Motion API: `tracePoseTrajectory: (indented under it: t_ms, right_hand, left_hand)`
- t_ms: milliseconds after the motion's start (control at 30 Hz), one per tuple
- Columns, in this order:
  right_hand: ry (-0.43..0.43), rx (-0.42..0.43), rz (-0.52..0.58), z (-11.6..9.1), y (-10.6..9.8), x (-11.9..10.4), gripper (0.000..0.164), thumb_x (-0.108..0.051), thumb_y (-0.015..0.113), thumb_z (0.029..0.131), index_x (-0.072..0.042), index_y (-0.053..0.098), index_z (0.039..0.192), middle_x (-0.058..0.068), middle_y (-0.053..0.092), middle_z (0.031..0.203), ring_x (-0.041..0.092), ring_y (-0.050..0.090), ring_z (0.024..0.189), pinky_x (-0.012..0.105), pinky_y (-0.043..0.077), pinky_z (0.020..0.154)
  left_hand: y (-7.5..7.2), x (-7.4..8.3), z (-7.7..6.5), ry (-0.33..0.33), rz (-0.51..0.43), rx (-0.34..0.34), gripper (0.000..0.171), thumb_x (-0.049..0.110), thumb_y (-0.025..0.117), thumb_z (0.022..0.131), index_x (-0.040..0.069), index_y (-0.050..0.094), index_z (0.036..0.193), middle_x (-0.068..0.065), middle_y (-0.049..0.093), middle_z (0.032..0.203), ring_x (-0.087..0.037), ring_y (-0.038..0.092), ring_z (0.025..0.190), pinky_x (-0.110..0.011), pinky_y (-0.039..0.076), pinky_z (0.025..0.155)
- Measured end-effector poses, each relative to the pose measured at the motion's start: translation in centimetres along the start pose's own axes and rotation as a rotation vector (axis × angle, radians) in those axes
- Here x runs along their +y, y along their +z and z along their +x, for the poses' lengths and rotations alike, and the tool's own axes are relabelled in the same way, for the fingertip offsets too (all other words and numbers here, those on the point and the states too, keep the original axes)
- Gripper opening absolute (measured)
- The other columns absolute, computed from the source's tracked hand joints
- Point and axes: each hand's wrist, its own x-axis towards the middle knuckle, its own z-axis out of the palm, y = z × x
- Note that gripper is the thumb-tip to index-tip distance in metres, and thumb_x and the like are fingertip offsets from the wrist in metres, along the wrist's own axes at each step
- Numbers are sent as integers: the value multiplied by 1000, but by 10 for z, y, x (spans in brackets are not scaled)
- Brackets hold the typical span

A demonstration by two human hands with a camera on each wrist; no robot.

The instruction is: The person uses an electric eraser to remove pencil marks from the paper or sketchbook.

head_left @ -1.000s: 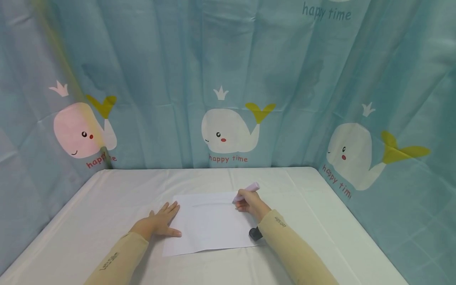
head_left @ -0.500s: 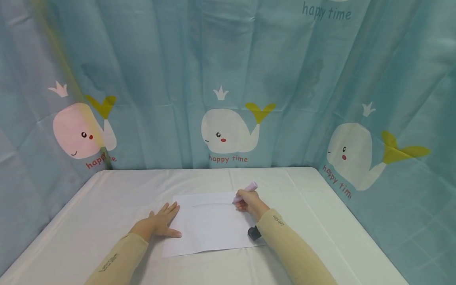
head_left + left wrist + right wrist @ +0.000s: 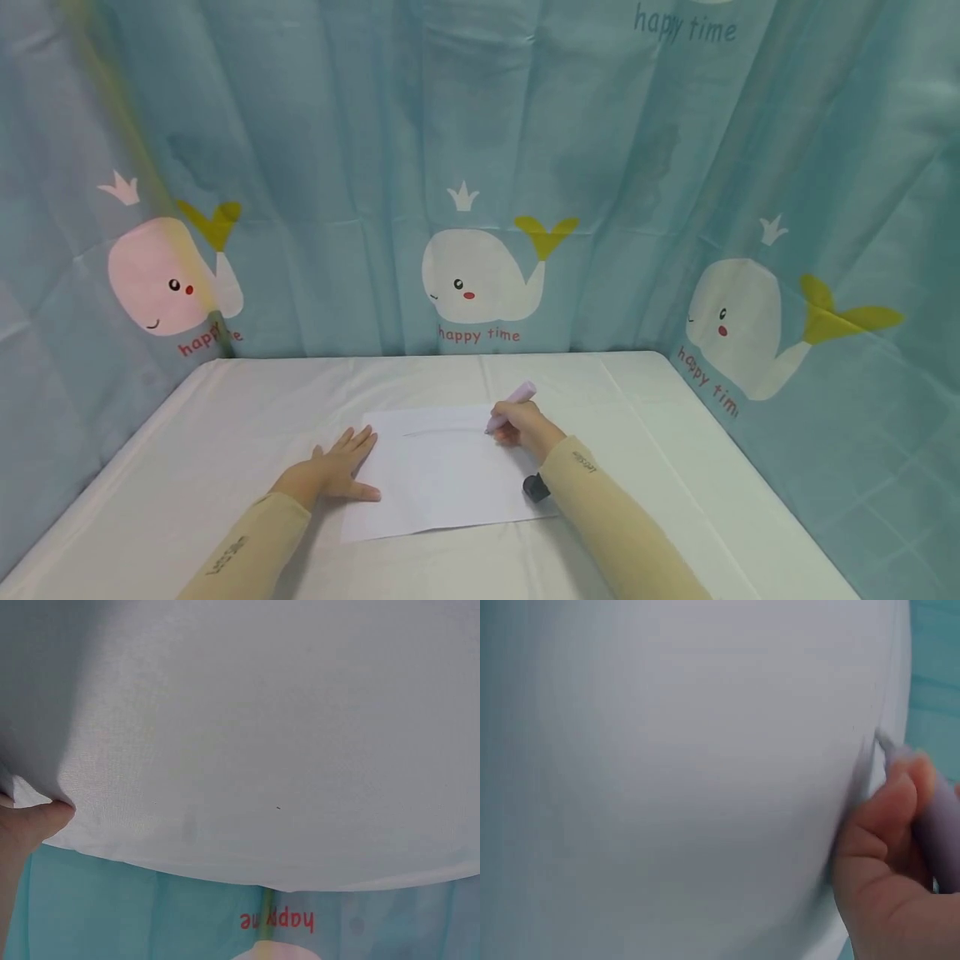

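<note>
A white sheet of paper [image 3: 442, 483] lies on the table, with a thin faint line running across its upper part. My right hand [image 3: 525, 427] pinches a thick pale purple marker [image 3: 521, 392] near the sheet's upper right, its tip down at the paper by the line's right end. The right wrist view shows the marker [image 3: 939, 840] between thumb and fingers, tip close to the sheet. My left hand [image 3: 337, 468] rests flat with fingers spread over the sheet's left edge. Only part of the left hand [image 3: 34, 821] shows in the left wrist view.
A white cloth covers the table [image 3: 285, 392]. Around its back and sides hangs a blue-green curtain [image 3: 337, 167] printed with whales. A small black device [image 3: 535, 487] sits at my right wrist, above the sheet's right part.
The marker's tip has moved slightly left and toward me, and a short extra stroke shows near the line's right end. My left hand stays in place.
</note>
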Motion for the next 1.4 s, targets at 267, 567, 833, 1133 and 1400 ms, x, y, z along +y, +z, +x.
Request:
tracePoseTrajectory:
  t_ms: [267, 567, 833, 1133, 1400]
  right_hand:
    - [-10, -24, 68, -1, 0, 1, 21, -8, 57, 84, 6, 55, 99, 8, 57, 65, 12, 53, 49, 21, 48, 50]
    - [-10, 52, 78, -1, 2, 3, 21, -6, 58, 83, 6, 53, 99, 9, 58, 65, 10, 53, 48, 19, 48, 48]
    - [-11, 65, 52, 2, 4, 6, 18, -5, 58, 83, 7, 55, 96, 8, 58, 62, 8, 51, 45, 17, 44, 44]
    - [-9, 54, -5, 1, 7, 5, 24, -6, 61, 84, 8, 55, 103, 9, 59, 68, 9, 52, 47, 18, 45, 46]
    - [-11, 59, -42, -2, 6, 4, 20, -9, 61, 85, 6, 57, 99, 8, 58, 66, 10, 52, 49, 19, 46, 47]
  left_hand:
    - [-1, -3, 1, 0, 1, -10, 112, 57, 76, 74, -7, 24, 149, -27, 13, 157, -50, 4, 142, -78, 2, 101]
    - [1, -4, 2, 4, 2, 6, 110, 56, 77, 74, -6, 26, 149, -26, 14, 157, -49, 5, 143, -78, 4, 101]
    - [6, -6, 3, 13, 4, 10, 111, 57, 76, 73, -5, 26, 149, -26, 14, 157, -49, 6, 143, -78, 4, 100]
    - [6, -10, 3, 17, -25, 5, 116, 62, 75, 71, -7, 25, 149, -27, 13, 157, -50, 5, 142, -79, 0, 100]
    - [8, -9, 4, 12, 7, 25, 112, 60, 76, 72, -5, 26, 149, -26, 15, 157, -49, 7, 143, -78, 4, 100]
